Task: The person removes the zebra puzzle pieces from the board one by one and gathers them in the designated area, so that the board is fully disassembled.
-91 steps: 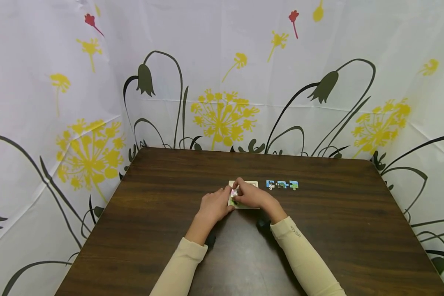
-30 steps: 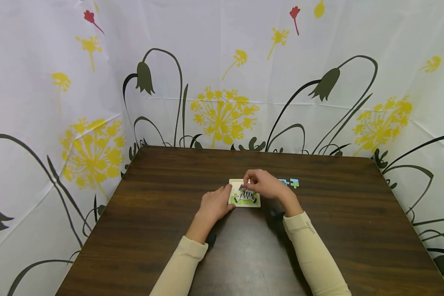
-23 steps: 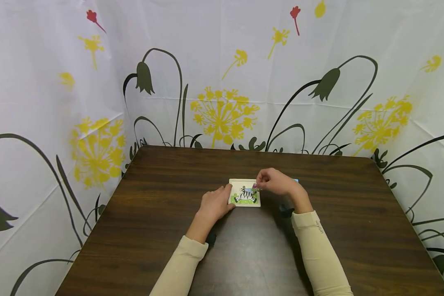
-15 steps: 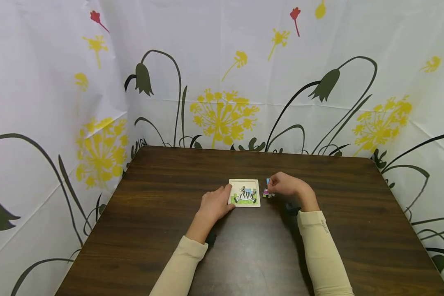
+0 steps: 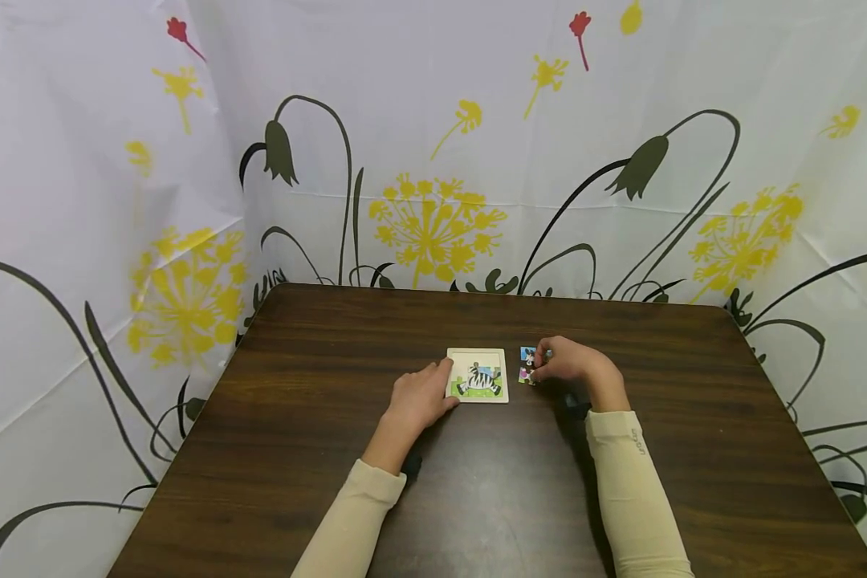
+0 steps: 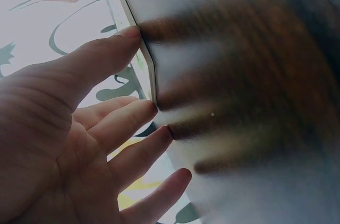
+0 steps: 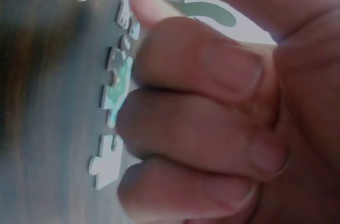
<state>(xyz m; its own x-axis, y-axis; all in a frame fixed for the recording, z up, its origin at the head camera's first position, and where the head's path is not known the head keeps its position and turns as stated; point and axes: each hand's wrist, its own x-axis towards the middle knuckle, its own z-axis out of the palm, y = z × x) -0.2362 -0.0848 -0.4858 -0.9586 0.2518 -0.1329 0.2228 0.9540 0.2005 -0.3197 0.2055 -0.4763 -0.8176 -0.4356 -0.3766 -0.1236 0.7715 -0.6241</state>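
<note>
My left hand (image 5: 417,399) rests at the left side of a small pale puzzle tray (image 5: 470,353) with a zebra picture in it. In the left wrist view its thumb and a fingertip touch the tray's edge, the other fingers spread. My right hand (image 5: 571,363) is over the loose jigsaw pieces right of the tray. Its thumb and index finger are apart, the other fingers folded. By the thumb lies a pink and green puzzle piece (image 5: 524,376), just below a blue piece with a black-and-white figure (image 5: 527,354). The index fingertip appears to touch a piece (image 7: 125,6).
More loose pieces lie in a row under the right hand, among them a green-blue piece (image 7: 116,88) and a pale piece (image 7: 107,163). A dark wooden table (image 5: 296,361) carries everything. Behind it hangs a white flowered curtain (image 5: 405,96).
The right hand has lifted the pink and green piece out of the tray, carried it right and set it on the table below the blue piece. The left hand stays at the tray.
</note>
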